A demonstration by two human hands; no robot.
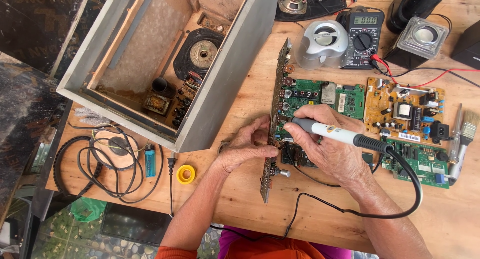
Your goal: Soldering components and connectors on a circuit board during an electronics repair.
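Wooden bench [250, 199]: grey box [165, 64] holds speaker [202, 53], transformer [158, 103]. Left hand [245, 146] pinches upright board [275, 119]; right hand [325, 144] grips soldering iron [332, 131]. Multimeter [362, 36] behind.

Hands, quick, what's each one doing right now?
Left hand: closed on the upright circuit board, steadying it on edge.
Right hand: closed on the soldering iron, tip at the board.

We see box [150, 64] left on table [240, 199] | boards [400, 114] right | meter [362, 36] behind boards | tape [186, 174] before box.
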